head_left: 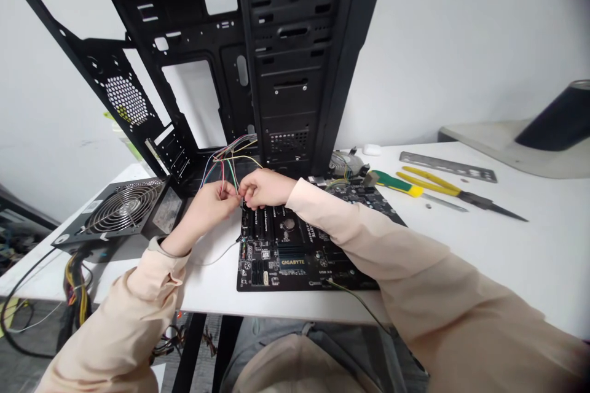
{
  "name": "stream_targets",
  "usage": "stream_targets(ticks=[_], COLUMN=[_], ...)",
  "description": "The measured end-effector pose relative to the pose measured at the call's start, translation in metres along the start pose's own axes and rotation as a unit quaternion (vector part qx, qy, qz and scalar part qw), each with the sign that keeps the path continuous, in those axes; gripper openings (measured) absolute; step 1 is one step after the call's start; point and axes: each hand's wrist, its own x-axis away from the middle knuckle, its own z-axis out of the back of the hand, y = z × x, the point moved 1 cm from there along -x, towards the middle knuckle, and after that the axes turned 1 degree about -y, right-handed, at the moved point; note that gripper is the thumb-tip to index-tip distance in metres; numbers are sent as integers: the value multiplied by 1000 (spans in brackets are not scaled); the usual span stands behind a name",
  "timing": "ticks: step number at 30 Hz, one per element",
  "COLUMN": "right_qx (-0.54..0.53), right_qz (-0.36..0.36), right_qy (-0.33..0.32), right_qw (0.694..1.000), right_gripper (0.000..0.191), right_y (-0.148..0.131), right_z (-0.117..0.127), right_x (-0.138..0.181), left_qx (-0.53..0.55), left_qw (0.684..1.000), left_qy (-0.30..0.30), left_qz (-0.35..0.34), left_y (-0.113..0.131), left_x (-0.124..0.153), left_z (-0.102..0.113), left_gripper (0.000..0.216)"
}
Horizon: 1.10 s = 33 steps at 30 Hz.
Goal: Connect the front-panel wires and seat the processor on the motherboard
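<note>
**Thin coloured wires pinched between both hands at the motherboard's edge**

A loose bundle of thin coloured wires (234, 163) is led forward from the foot of the upright black computer case (290, 55), and its strands are gathered between the left hand (207, 212) and the right hand (266, 189). Both hands are curled, with their fingertips brought close together and the wires pinched between them; exactly which strands are gripped is hidden by the fingers. Red, green, blue and yellow strands can be made out above the hands.

The right hand is held over the upper left edge of the Gigabyte motherboard (295, 252), which is laid flat on the white table (520, 245). The left hand is kept just left of the board, with the power supply (124, 209) near it on the far side, its fan facing up. A bunch of power supply cables (76, 301) is hung over the table's front edge at the left.

The board's lower edge is set near that front edge. To the right, a long stretch of white tabletop runs beyond the board, and a green-and-yellow-handled screwdriver (396, 184), yellow-handled pliers (437, 181) and a metal I/O shield (447, 166) are laid along its far side.
</note>
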Motion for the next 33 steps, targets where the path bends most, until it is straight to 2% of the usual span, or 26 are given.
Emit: stream_targets(ticks=[5,12,16,19,21,24,26,28,29,31,33], right_qx=[12,21,36,76,89,56,67,133,165,246,306], right_qz=[18,26,29,39,65,125,197,213,224,228,217], right_qy=[10,36,50,75,100,174,255,321,329,300,215], right_qw=[1000,999,998,993,989,975,944,913,902,893,902], right_gripper=[29,38,34,29,28,29,24,18,16,15,15], right_y=[1,2,2,-12,-34,-83,-115,-134,-137,-127,-99], right_z=[-2,-4,0,9,19,36,46,52,52,43,22], right_x=[0,1,0,7,22,63,97,126,137,152,160], left_qx=[-8,-20,-26,-37,-45,-48,-46,-43,-43,-47,-57], left_qw=[1000,999,999,998,998,998,998,998,998,998,997], left_qy=[-5,-26,-24,-25,-28,-34,-37,-36,-36,-34,-33], left_qz=[6,19,31,36,37,34,33,32,31,28,26], left_y=[-1,-6,-10,-13,-15,-14,-12,-9,-7,-3,-2], left_x=[-1,-4,-5,-6,-6,-5,-3,-2,-1,-1,0], left_z=[-2,-4,-4,-3,-3,-2,-3,-3,-4,-3,-3], left_gripper=[20,19,20,20,20,20,18,16,15,11,9])
